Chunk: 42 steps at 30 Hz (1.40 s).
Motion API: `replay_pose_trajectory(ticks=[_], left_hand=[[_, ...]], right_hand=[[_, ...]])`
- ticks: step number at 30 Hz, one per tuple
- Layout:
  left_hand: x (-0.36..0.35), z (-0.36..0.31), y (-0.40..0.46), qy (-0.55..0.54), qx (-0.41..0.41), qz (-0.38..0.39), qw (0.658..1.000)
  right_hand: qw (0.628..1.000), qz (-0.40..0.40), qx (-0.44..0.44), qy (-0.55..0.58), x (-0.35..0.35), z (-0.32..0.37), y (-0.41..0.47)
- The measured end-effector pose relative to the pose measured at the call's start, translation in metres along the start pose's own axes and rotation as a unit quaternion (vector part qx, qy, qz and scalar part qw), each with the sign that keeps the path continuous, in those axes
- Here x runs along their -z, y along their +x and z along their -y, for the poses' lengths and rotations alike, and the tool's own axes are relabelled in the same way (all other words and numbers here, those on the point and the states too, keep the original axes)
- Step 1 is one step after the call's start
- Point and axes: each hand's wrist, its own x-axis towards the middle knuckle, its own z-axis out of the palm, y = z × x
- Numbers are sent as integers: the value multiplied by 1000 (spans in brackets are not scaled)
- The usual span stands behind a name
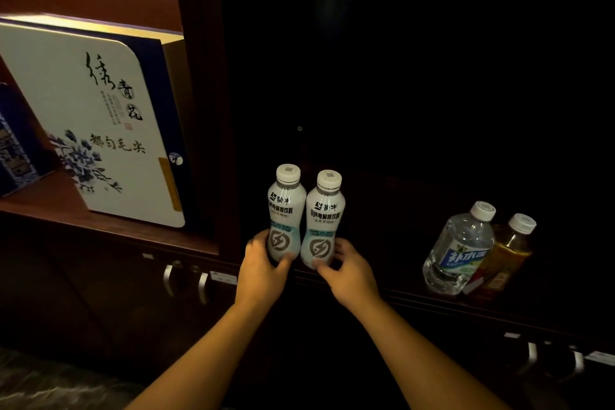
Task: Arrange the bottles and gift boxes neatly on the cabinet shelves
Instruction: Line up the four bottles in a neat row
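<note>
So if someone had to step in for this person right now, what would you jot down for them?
Left hand: gripping the base of the left white bottle.
Right hand: gripping the base of the right white bottle.
Both white bottles stand upright, side by side, at the front edge of the dark shelf.
Further right on that shelf: clear water bottle and amber tea bottle, close together.
Lit left shelf: white gift box upright, blue box beside it.
Left: let go of the pair, perhaps line up all four bottles.

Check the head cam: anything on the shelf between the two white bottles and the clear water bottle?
Nothing visible. In the head view the shelf between the white bottles and the clear water bottle looks bare, though that stretch is dark.
</note>
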Motion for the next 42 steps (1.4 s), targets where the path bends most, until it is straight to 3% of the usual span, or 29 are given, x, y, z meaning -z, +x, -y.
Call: replay_pose_trajectory(ticks=[8, 14, 17, 27, 37, 42], left_hand=[[2, 1, 0, -16, 5, 11, 1000], [3, -4, -30, 0, -50, -51, 997], [-10, -9, -45, 11, -82, -26, 996], [-83, -71, -72, -25, -77, 73, 994], [-168, -118, -86, -31, -82, 138, 987], [-199, -127, -86, -9, -70, 183, 981]], right_hand=[[1000, 8, 4, 5, 0, -3, -3], [1000, -2, 18, -12, 18, -21, -20], [999, -29, 19, -17, 39, -32, -30], [994, -110, 11, -23, 123, -69, -60], [970, -242, -10, -15, 202, -106, -83], [972, -222, -66, 25, 223, -122, -73]])
